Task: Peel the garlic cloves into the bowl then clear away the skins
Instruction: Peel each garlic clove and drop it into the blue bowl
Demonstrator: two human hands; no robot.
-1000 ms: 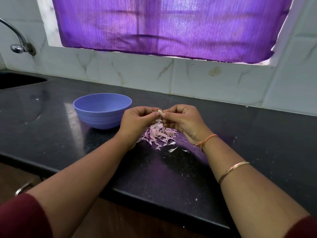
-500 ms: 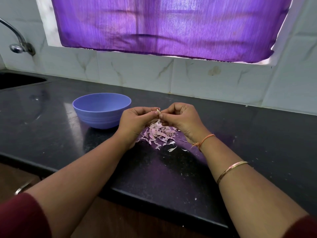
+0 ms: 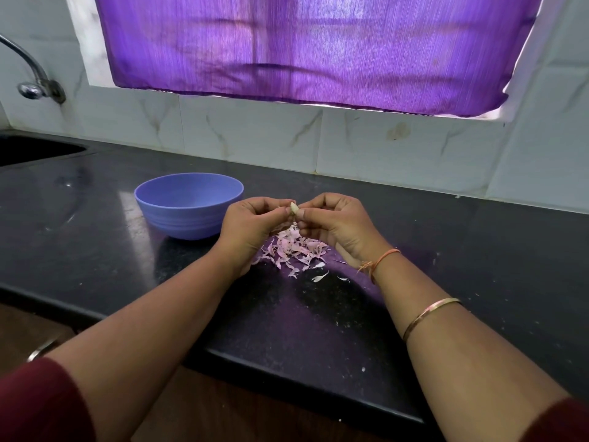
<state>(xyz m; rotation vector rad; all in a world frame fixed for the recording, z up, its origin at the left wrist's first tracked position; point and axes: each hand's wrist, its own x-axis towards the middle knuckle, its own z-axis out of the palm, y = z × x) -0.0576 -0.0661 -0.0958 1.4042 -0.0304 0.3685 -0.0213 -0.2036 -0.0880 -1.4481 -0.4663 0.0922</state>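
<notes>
A small pale garlic clove (image 3: 293, 207) is pinched between the fingertips of my left hand (image 3: 251, 228) and my right hand (image 3: 338, 226), held above the counter. Directly under both hands lies a heap of pink and white garlic skins (image 3: 293, 248), with a few loose flakes toward me. A blue-violet bowl (image 3: 188, 205) stands on the black counter just left of my left hand; its inside is hidden from this angle.
The black stone counter (image 3: 318, 330) runs left to right, its front edge near me. A sink (image 3: 35, 149) and tap (image 3: 35, 84) sit at the far left. White tiled wall and a purple curtain (image 3: 312, 49) stand behind.
Both hands stay together over the skins; the fingers have shifted slightly on the clove, and more of its pale tip shows now.
</notes>
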